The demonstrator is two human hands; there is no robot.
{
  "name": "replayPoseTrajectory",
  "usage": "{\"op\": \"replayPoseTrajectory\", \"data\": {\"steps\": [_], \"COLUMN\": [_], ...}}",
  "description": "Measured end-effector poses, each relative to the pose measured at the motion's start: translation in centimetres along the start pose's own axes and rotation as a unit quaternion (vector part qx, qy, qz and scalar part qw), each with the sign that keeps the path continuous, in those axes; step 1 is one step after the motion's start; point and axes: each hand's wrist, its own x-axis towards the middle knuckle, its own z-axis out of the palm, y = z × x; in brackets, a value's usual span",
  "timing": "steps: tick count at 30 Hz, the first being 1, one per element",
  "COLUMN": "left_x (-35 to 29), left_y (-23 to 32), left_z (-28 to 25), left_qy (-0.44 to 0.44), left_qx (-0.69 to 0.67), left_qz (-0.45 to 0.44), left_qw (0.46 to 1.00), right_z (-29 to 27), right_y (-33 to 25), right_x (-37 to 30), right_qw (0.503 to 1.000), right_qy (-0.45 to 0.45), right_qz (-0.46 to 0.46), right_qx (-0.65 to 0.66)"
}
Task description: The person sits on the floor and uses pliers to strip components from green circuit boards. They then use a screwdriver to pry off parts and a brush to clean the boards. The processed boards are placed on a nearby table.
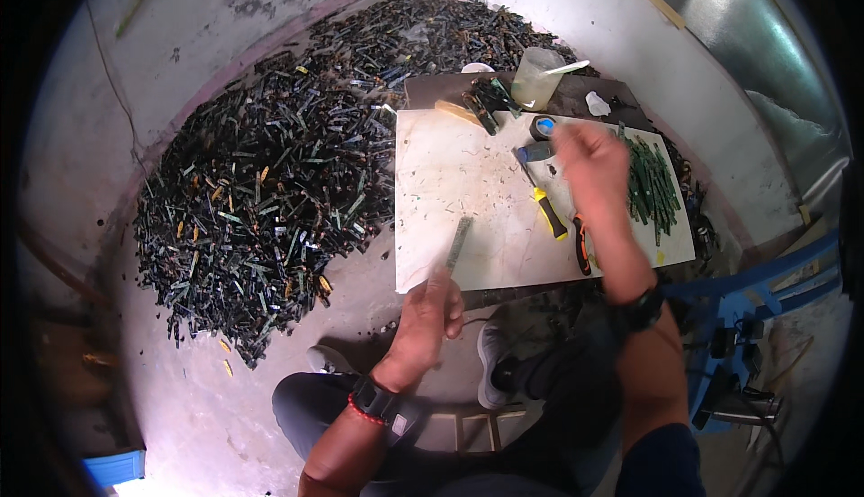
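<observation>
My left hand, at the near edge of the white board, is closed on a thin dark-green strip that points up and away. My right hand is raised over the board's right half, its fingers curled but smeared by motion; what they hold, if anything, does not show. Close to it are a black ring-shaped roll and a small blue-grey piece. A yellow-and-black handled tool lies left of my right wrist. Partly behind that wrist is an orange-and-black handled tool.
Green strips lie bunched at the board's right. Behind stand a cloudy plastic cup with a white stick and a bundle of dark strips. A large heap of strips covers the floor leftward. A blue chair is at right.
</observation>
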Motion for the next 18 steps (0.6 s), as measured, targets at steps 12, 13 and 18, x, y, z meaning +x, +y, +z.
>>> {"op": "replayPoseTrajectory", "data": {"steps": [12,13,18], "left_x": [0.5,0.5,0.4], "left_y": [-0.6,-0.6,-0.8], "left_z": [-0.7,-0.7,-1.0], "left_qy": [-0.019,-0.020,-0.033], "left_qx": [0.012,0.013,0.044], "left_qz": [-0.029,-0.029,-0.030], "left_qw": [0.999,0.999,0.998], "right_z": [-3.2,-3.0,-2.6], "right_y": [4.7,4.7,4.3], "right_x": [15.7,15.9,14.7], "right_qw": [0.997,0.994,0.997], "right_qy": [-0.049,-0.076,0.007], "right_qz": [0.038,0.044,-0.028], "right_qx": [-0.053,-0.062,-0.072]}}
